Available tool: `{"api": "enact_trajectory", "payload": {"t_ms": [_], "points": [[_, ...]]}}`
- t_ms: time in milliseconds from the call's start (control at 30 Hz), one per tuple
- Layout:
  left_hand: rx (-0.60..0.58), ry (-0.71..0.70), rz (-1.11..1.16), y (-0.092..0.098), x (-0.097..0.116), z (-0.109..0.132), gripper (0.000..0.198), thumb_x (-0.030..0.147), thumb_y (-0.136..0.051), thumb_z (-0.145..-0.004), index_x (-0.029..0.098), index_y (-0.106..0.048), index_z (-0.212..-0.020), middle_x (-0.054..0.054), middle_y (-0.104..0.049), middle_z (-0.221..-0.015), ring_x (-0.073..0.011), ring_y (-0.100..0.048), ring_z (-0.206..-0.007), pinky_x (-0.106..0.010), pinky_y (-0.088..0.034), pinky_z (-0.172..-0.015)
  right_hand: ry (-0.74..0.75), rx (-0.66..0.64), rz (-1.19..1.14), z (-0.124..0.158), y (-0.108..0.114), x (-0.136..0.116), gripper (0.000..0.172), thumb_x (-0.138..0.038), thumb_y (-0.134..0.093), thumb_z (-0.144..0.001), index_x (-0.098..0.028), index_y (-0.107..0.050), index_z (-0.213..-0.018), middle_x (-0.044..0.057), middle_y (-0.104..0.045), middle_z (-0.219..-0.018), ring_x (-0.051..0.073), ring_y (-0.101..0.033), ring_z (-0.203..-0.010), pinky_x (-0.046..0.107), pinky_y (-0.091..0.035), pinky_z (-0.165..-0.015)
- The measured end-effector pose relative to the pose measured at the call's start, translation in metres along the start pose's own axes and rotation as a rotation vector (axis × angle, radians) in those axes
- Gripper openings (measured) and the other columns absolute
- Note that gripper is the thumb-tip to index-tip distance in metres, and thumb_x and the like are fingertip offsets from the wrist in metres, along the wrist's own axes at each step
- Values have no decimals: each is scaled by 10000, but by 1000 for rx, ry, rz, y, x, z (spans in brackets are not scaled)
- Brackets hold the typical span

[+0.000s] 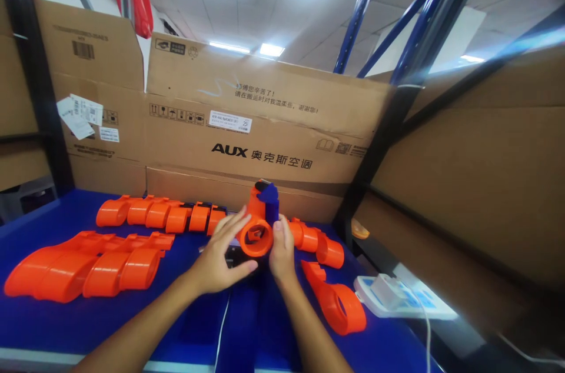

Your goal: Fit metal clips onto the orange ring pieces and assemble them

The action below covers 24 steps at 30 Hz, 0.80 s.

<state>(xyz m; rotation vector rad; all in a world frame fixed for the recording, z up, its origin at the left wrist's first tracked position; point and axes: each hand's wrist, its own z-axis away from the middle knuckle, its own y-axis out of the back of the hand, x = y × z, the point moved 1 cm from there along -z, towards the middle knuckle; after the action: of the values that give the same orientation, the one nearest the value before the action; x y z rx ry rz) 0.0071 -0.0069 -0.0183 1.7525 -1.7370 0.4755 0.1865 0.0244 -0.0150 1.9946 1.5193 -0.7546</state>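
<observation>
Both hands meet at an orange plastic housing (256, 232) with a round opening, standing near the middle of the blue table (53, 326). My left hand (218, 258) cups its left side, fingers spread along the rim and thumb underneath. My right hand (281, 249) grips its right side, fingers curled round it. A dark blue part (269, 196) sits on top of the housing. Something dark lies under the housing between my hands; I cannot make it out.
Rows of orange housings lie at left (88, 270), behind (163, 214) and right (315, 243); one lies loose at front right (338, 302). A white power strip (397, 299) with a cable sits at right. Cardboard boxes (265, 132) wall the back and right.
</observation>
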Motion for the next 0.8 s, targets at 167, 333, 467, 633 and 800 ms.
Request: {"api": "enact_trajectory", "payload": {"t_ms": [167,333,467,633,800], "points": [[73,-112,-217,-4,-4,5,855,199,-857,-686,317,-543,-1473,-129,-506,-1520,-421,-405,-1440,-654,-255,-1216,-106,-155,-34,4,-7,6,537,-613,-300,-1053,-241,-633,-856,54,-667,-802,235,-597,-756,365,-515,-711],[144,-141,-316,1,-4,6,739,142,-812,-681,306,-623,-1376,-126,-595,-1341,-427,-499,-1333,-646,-317,-1185,-125,-314,-41,2,-2,-1,625,-640,-240,-1053,-238,-610,-752,43,-640,-717,216,-556,-670,352,-494,-639],[43,-215,-406,14,6,-2,816,147,-801,-667,296,-565,-1434,-120,-621,-1328,-421,-515,-1311,-632,-332,-1174,-89,-369,-43,-3,5,-5,646,-663,-252,-1041,-238,-712,-883,60,-684,-765,251,-621,-753,383,-534,-726],[-120,-205,-562,54,16,-9,891,175,-800,-647,295,-521,-1485,-123,-613,-1387,-420,-530,-1295,-620,-337,-1168,-95,-470,-33,-4,7,-2,703,-672,-203,-1039,-244,-756,-1106,70,-734,-807,260,-683,-787,403,-534,-734],[-280,-181,-708,100,25,6,879,206,-771,-665,299,-511,-1499,-131,-622,-1384,-414,-560,-1268,-623,-385,-1134,-81,-440,-17,-3,9,1,717,-692,-211,-1030,-243,-757,-1147,73,-749,-790,255,-701,-757,395,-528,-700]]}}
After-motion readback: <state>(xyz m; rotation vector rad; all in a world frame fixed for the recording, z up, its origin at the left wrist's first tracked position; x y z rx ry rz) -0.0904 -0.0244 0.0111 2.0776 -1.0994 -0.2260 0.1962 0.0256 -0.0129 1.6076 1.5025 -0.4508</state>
